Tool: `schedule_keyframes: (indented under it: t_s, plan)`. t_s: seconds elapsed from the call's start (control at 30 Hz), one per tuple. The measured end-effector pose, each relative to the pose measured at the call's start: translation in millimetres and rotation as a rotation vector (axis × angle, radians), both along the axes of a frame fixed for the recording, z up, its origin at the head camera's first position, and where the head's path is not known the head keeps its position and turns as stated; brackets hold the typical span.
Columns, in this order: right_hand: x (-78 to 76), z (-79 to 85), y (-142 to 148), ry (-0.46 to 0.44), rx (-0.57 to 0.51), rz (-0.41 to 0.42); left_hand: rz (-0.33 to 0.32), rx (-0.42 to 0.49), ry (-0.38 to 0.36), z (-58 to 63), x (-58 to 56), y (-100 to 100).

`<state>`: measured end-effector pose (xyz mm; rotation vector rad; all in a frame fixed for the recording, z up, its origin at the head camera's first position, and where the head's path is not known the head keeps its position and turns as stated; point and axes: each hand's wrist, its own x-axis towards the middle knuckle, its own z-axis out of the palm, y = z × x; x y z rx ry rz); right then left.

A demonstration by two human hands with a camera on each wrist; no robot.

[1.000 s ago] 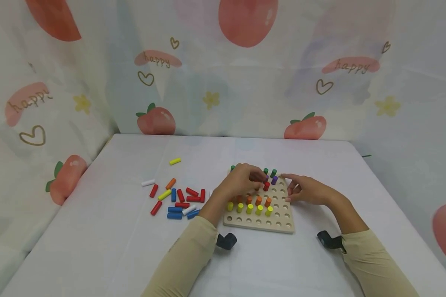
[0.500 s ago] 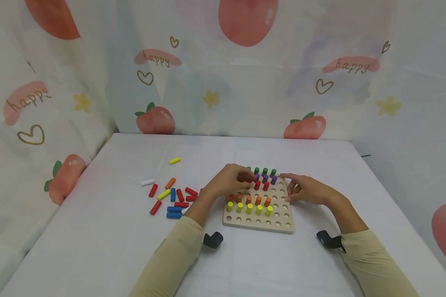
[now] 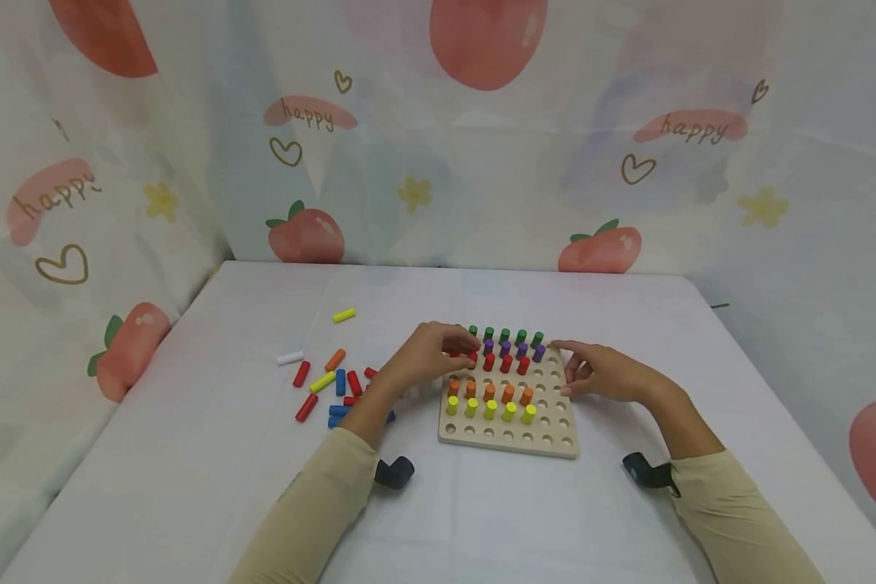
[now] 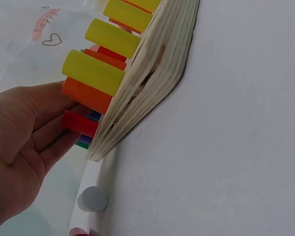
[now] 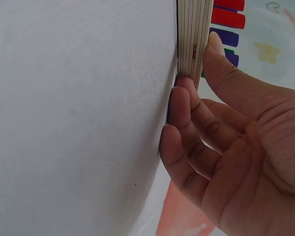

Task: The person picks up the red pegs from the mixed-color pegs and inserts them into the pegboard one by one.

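Wooden pegboard, five colour rows, one grip on either side.
Head: pegboard on the white surface; green pegs, purple pegs, red pegs, orange pegs and yellow pegs standing; left grip at left end of red row, right grip at right edge; loose pegs lie left. Left wrist: left grip half open, fingers bent beside the endmost red peg; cannot tell if pinched. Right wrist: right grip partly closed, holding the pegboard's edge, thumb above.

white table | wooden pegboard on it | loose pegs kinda strewn left: red, blue, yellow, orange, white
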<state>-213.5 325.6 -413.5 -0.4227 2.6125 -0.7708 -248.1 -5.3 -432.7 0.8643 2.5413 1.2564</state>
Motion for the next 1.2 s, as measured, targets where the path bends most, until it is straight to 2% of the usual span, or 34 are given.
schedule_keyframes:
  t_s: [0.27, 0.57, 0.8, 0.97, 1.2]
  plan:
    - [-0.8, -2.0, 1, -0.002, -0.008, 0.005, 0.011, -0.033, 0.013, 1.2, 1.0, -17]
    - [0.8, 0.5, 1, -0.003, -0.005, 0.005, -0.005, -0.036, 0.009, 1.9, 3.4, -39]
    - [4.2, 3.2, -3, -0.001, -0.015, 0.012, 0.031, -0.053, -0.004, 3.6, 6.6, -60]
    - [2.9, 2.8, -5, -0.001, -0.015, 0.011, 0.041, -0.060, 0.003, 0.6, 9.4, -77]
    - [1.6, 2.6, -2, -0.005, -0.002, 0.006, 0.070, -0.062, -0.027, 0.5, 14.8, -101]
